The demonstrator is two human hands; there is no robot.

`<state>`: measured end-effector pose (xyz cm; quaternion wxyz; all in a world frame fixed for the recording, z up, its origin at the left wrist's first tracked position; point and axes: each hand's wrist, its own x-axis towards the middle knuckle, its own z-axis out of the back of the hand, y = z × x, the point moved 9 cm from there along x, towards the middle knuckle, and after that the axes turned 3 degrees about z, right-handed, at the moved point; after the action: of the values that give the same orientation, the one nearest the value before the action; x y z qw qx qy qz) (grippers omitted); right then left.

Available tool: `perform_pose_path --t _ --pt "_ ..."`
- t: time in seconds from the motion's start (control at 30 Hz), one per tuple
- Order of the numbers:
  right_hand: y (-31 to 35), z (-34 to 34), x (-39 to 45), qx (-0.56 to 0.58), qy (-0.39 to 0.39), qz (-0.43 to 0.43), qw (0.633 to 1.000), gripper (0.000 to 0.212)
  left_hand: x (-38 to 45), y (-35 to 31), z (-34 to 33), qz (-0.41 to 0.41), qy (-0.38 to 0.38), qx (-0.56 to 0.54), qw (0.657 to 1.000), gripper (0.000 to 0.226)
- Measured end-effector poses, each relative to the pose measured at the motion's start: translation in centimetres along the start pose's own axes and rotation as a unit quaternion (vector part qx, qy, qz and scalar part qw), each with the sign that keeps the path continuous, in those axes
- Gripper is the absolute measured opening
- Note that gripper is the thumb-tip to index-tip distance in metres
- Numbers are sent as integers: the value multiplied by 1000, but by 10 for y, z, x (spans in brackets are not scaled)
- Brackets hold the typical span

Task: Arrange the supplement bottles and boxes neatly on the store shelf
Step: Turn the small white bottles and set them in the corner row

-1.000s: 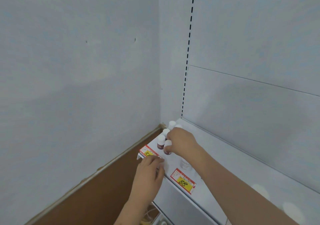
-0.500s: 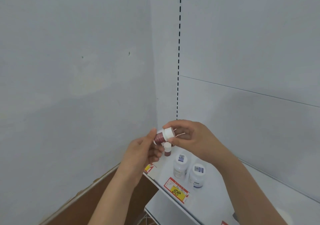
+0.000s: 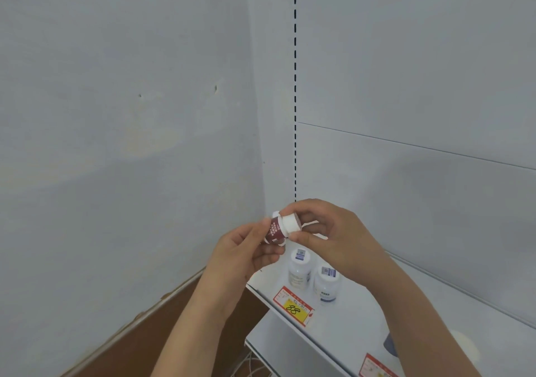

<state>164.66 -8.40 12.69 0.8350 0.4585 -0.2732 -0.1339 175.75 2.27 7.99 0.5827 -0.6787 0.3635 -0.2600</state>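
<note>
Both hands pinch one small maroon-labelled bottle [image 3: 278, 229] above the shelf [image 3: 362, 313], left hand [image 3: 246, 253] at its body, right hand [image 3: 327, 237] seemingly at its white cap, so a slip could topple the two white bottles [image 3: 311, 273] below.

Non-task items you had in view:

- Pale grey-blue wall [image 3: 116, 115] on your left, marked with two small dark holes and a faint yellowish stain.
- Slotted upright strip [image 3: 295, 86], a vertical row of dark slots running down the corner to your front.
- Back panel [image 3: 420, 72] to the right of the strip, crossed by one thin slanting seam.
- Red-and-yellow price tag [image 3: 293, 305] on the shelf's front edge, handwritten "88".
- Second red price tag [image 3: 374, 366] further right, cut off by the lower frame edge.
- Brown floor [image 3: 162, 330] below the wall, edged by a light skirting strip.
</note>
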Motion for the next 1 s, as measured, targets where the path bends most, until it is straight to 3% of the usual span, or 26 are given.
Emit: perform_pose_path --t 0.1,0.2,0.33,0.47,0.57,0.73,0.87,1.0 --pt "-8 -3 -2 18 -11 -13 1000 23 -8 -13 5 -70 -57 84 992 24" --pt "-17 -14 -6 60 -11 -47 997 25 -28 -41 2 -212 -127 246 937 22" --pt "-24 -35 -14 182 0 -100 978 31 -41 -51 -15 -290 -100 342 888 24" --pt "-29 -28 -14 209 -41 -111 971 22 -35 -37 2 -243 -104 290 920 27" --pt "-24 -13 -11 91 -94 -72 989 15 -23 -9 15 -162 -102 283 940 31" --pt "-24 -23 -9 1 -81 -51 995 16 -20 9 20 -158 -105 282 941 29" --pt "-33 -28 -2 -61 -77 -58 993 18 -4 35 32 -141 -128 342 920 26" --pt "-52 -41 21 -161 -36 -82 983 22 18 80 55 -96 -151 466 867 38"
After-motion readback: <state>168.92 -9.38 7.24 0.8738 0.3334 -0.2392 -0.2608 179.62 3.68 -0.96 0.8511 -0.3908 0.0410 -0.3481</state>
